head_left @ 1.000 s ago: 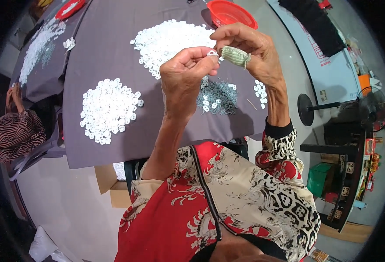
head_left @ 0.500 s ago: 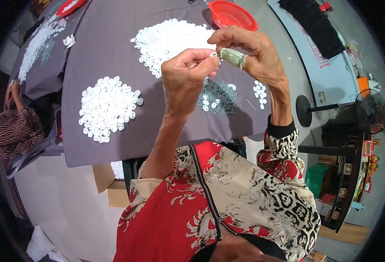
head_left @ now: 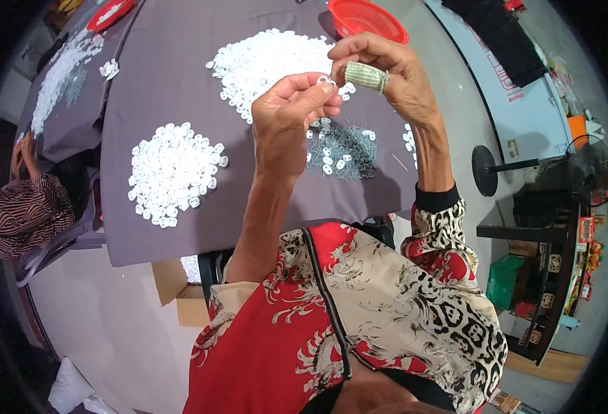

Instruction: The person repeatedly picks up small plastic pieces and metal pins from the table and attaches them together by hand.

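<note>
Above the table, my left hand (head_left: 283,114) pinches a small white plastic piece (head_left: 327,80) with openings in it, between thumb and forefinger. My right hand (head_left: 414,86) is close beside that piece, its thumb wrapped in a pale green striped cloth cover (head_left: 365,76). Thumb and forefinger of this hand come together at their tips; whatever thin thing is between them is too small to name. Beneath the hands lies a heap of small grey slivers (head_left: 352,148) with several white pieces on it. A large white pile (head_left: 269,65) spreads behind my left hand.
Another pile of white pieces (head_left: 173,172) is on the grey tablecloth (head_left: 249,200) at left. A thin stick (head_left: 400,162) lies right of the slivers. At the back stands a red basket (head_left: 366,21). Far left, another person's hands (head_left: 24,159) rest by more white pieces.
The white piece in my left hand has shifted slightly left and up and shows more clearly. My right thumb and forefinger have turned a little beside it, and the view has moved slightly.
</note>
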`<state>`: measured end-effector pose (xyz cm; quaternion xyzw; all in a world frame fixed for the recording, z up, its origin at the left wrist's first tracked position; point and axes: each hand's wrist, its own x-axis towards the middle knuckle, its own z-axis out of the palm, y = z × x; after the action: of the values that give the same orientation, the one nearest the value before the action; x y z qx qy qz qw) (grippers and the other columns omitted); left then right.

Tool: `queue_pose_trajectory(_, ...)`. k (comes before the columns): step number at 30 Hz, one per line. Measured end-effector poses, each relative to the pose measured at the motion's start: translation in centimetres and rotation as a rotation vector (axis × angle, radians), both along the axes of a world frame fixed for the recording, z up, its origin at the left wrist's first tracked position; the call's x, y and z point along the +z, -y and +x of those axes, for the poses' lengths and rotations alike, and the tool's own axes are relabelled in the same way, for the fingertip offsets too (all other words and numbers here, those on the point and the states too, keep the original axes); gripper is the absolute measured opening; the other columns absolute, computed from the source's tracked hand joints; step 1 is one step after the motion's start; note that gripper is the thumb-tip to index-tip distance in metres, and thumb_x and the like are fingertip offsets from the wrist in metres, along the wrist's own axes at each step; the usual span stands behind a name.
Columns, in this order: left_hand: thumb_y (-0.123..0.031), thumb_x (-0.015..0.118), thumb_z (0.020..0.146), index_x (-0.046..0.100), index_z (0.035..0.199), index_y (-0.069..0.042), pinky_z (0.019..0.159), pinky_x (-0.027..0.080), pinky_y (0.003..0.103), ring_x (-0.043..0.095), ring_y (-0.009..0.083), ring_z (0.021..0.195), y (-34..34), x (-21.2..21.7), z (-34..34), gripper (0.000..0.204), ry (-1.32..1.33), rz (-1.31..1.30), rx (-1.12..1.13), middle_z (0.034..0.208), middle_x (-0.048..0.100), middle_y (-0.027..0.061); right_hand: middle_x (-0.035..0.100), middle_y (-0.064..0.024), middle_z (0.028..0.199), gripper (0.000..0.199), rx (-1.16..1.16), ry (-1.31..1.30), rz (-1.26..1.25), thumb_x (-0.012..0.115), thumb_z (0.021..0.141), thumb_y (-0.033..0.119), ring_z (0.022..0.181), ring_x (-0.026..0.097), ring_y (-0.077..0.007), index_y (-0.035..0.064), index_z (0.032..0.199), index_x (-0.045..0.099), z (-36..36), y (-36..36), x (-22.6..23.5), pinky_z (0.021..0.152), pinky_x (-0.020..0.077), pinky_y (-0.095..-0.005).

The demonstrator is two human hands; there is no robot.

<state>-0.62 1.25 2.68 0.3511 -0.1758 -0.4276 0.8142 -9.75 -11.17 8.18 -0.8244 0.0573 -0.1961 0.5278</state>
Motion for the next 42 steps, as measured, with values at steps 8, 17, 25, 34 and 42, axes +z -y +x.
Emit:
queue_pose_trajectory(8, -0.005, 0.06, 0.076, 0.055, 0.09, 0.009, 0.063, 0.047, 0.025, 0.058, 0.0153, 0.069, 0.0, -0.1, -0.1, 0.021, -0.001, -0.019, 0.012, 0.08, 0.059, 0.0122, 0.06, -0.0044, 0.08, 0.013, -0.071, 0.029, 0.063, 0.058, 0.076, 0.006, 0.075, 0.057, -0.0116, -0.0014, 0.087, 0.06, 0.0, -0.1, -1.3, 0.07, 0.0451, -0.0232)
queue_pose_trajectory(17, -0.005, 0.06, 0.076, 0.056, 0.092, 0.01, 0.061, 0.048, 0.023, 0.059, 0.0144, 0.067, 0.2, -0.5, -0.2, 0.022, 0.067, -0.002, 0.068, 0.077, 0.06, 0.012, 0.058, -0.0025, 0.082, 0.012, -0.055, 0.038, -0.02, 0.059, 0.077, 0.007, 0.077, 0.055, -0.0096, -0.0006, 0.086, 0.058, 0.0, -0.1, -1.8, 0.07, 0.044, -0.0221)
queue_pose_trajectory(25, -0.006, 0.061, 0.077, 0.057, 0.091, 0.011, 0.06, 0.049, 0.023, 0.059, 0.0141, 0.065, 0.1, -0.6, -0.2, 0.023, 0.092, -0.005, 0.099, 0.076, 0.061, 0.0125, 0.057, -0.0024, 0.082, 0.011, -0.049, 0.027, -0.058, 0.058, 0.078, 0.007, 0.076, 0.053, -0.0089, -0.0007, 0.086, 0.057, 0.0, -0.6, -1.7, 0.07, 0.043, -0.0212)
queue_pose_trajectory(34, -0.006, 0.06, 0.077, 0.057, 0.091, 0.011, 0.06, 0.048, 0.023, 0.059, 0.014, 0.064, 0.4, -0.8, -0.6, 0.022, 0.116, 0.018, 0.124, 0.075, 0.062, 0.0123, 0.057, -0.0014, 0.079, 0.011, -0.101, 0.047, -0.08, 0.058, 0.079, 0.008, 0.075, 0.053, -0.008, -0.0002, 0.085, 0.057, -0.1, -0.8, -2.2, 0.069, 0.0426, -0.021)
queue_pose_trajectory(42, -0.007, 0.06, 0.077, 0.057, 0.091, 0.011, 0.06, 0.048, 0.023, 0.059, 0.0138, 0.064, 0.6, -1.1, -0.6, 0.022, 0.128, 0.006, 0.152, 0.074, 0.062, 0.0124, 0.057, -0.0012, 0.081, 0.01, -0.1, 0.035, -0.058, 0.058, 0.078, 0.008, 0.077, 0.053, -0.0079, -0.0001, 0.085, 0.057, -0.1, -0.7, -2.4, 0.071, 0.0428, -0.0213)
